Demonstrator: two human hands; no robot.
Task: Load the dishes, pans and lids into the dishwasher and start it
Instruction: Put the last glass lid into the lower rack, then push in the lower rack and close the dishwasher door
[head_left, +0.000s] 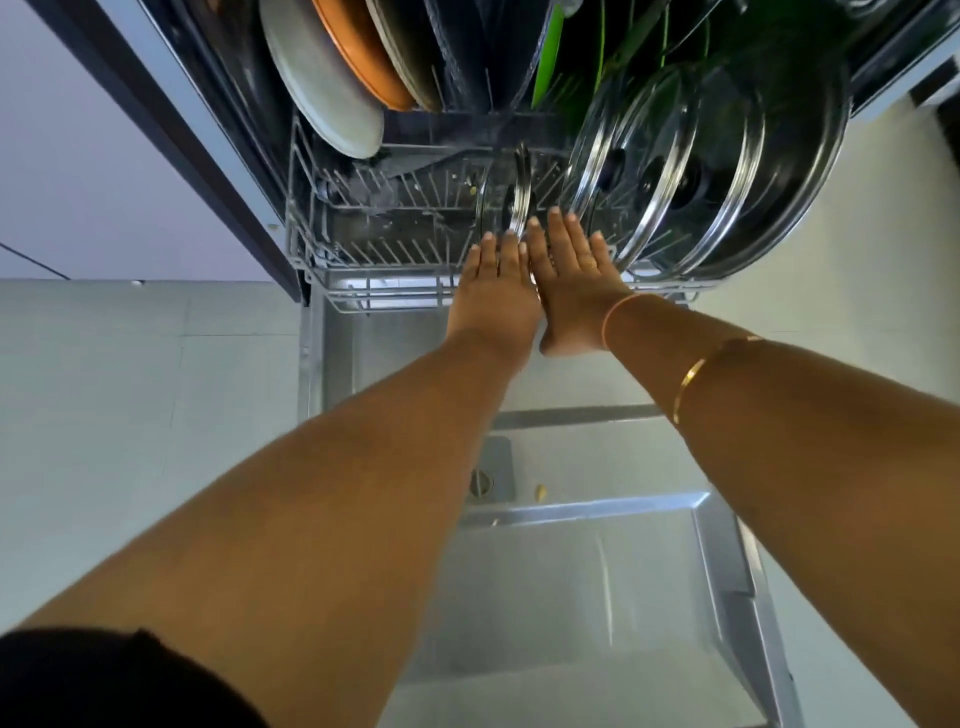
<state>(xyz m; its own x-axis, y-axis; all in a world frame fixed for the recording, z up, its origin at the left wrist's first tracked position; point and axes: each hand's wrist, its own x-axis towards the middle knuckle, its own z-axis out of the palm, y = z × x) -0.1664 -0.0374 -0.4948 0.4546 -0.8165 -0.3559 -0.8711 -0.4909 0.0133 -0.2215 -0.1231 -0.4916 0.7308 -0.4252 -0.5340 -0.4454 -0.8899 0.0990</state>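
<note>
Left hand (493, 283), right hand (574, 275), fingers (560, 226) straight, holding nothing, small glass lid (506, 205) on edge, rim toward camera

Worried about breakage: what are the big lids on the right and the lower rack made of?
Large lids: apparently clear glass, as things show through them, with shiny metal rims and dark knobs. Lower rack: thin wire, pale grey, probably coated.

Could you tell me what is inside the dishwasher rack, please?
Plates at back left, large glass lids on edge at right, a small lid mid-rack. The left hand and right hand hide its lower edge.
</note>
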